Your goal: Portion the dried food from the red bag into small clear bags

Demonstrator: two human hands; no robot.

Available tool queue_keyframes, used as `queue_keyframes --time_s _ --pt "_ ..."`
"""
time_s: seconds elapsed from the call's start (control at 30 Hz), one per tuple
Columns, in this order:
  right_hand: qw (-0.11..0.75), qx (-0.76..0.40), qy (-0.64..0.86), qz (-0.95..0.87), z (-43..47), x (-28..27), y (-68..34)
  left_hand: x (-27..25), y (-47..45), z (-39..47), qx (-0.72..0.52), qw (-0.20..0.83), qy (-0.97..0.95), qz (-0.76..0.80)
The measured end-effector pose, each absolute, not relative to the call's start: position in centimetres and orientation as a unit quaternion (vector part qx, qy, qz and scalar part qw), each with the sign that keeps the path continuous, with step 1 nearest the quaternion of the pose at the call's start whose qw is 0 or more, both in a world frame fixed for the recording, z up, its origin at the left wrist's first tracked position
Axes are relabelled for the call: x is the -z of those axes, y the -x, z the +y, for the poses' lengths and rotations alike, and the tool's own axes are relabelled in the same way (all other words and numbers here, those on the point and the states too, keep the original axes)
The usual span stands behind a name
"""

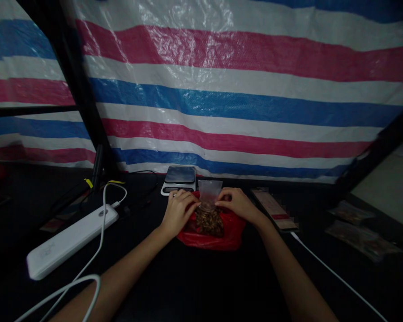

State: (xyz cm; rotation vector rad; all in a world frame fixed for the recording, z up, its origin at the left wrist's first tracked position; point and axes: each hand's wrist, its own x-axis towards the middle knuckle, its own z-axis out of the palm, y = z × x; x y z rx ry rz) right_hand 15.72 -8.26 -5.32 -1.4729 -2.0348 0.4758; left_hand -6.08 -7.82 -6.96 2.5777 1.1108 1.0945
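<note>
A small clear plastic bag (pixel 210 189) stands upright between my two hands. My left hand (pixel 180 210) pinches its left edge, and my right hand (pixel 234 202) pinches the right edge. Directly below lies a red plastic bag (pixel 208 242), spread open, with a pile of brown dried pieces (pixel 209 222) in it. The small bag's lower end meets the pile, so I cannot tell how much is inside it. Just behind my left hand sits a kitchen scale (pixel 179 175) with a dark top plate.
On the left lies a white power bank (pixel 72 241) with a white cable. A phone (pixel 276 209) with a charging cable (pixel 336 273) is on the right. Several filled clear packets (pixel 362 237) lie further right. A striped plastic sheet (pixel 221 107) hangs behind the black table.
</note>
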Motion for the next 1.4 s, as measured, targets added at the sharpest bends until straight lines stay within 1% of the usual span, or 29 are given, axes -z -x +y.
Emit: queue_keyframes --time_s 0.2,0.5,0.87,0.93,1.1,1.2,1.3,1.4 --pt "0.282 -0.184 0.558 -0.759 -8.1 5.6 -15.9 7.4 6.0 -7.5 -0.374 0.077 -0.843 0.378" --pt "0.279 -0.157 0.564 -0.761 -8.5 5.0 -15.6 7.2 6.3 -7.3 -0.384 0.059 -0.84 0.379" --pt "0.307 -0.122 0.574 -0.75 -8.6 4.6 -15.1 7.1 6.1 -7.7 -0.415 0.054 -0.814 0.404" --pt "0.327 -0.137 0.573 -0.739 -8.4 4.8 -15.2 7.1 6.2 -7.8 -0.42 0.053 -0.809 0.408" --pt "0.362 -0.22 0.544 -0.725 -8.0 5.7 -15.0 6.9 6.4 -7.6 -0.392 0.065 -0.836 0.378" --pt "0.372 -0.227 0.535 -0.724 -8.1 5.8 -14.9 7.0 6.5 -7.4 -0.385 0.071 -0.837 0.383" --pt "0.362 -0.234 0.523 -0.735 -8.1 5.7 -14.8 7.1 6.5 -7.1 -0.387 0.074 -0.829 0.396" --pt "0.348 -0.209 0.527 -0.747 -8.1 5.6 -14.7 7.1 6.6 -6.9 -0.392 0.082 -0.823 0.403"
